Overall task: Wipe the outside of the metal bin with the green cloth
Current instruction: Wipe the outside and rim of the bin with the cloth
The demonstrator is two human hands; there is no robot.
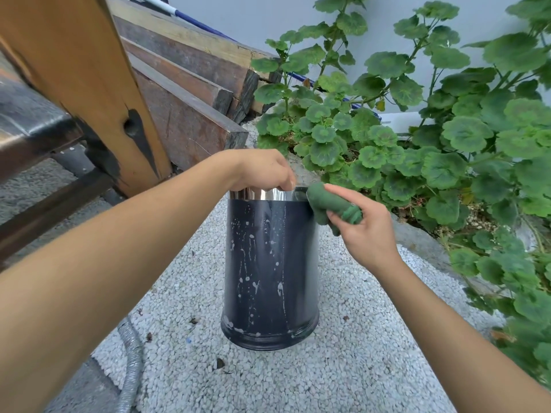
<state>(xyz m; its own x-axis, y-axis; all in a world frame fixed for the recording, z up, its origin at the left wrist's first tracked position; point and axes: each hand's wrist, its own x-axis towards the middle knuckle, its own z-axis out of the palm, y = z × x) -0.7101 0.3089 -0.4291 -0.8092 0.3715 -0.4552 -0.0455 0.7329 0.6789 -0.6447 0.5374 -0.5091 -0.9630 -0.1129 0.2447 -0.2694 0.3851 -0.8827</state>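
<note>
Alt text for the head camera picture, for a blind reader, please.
The right hand holds a green cloth against the upper wall of a dark metal bin while the left hand grips its rim, on pale gravel.

Setting: outdoors, a yard or garden corner beside a building, probably domestic. Evidence:
- ground of small pale pebbles (357, 368), lower centre
- broad-leaved green plant (372, 156) filling the right half, growing from a bed with a rough stone edge (417, 236)
- weathered timber beams (190, 114) stacked upper centre-left
- orange-brown wooden post (89, 84), upper left
- ribbed grey hose (132, 368) lying lower left
- plain pale wall (238, 16) along the top, with a blue-and-white pole (190, 19) against it

Flat daylight
</note>
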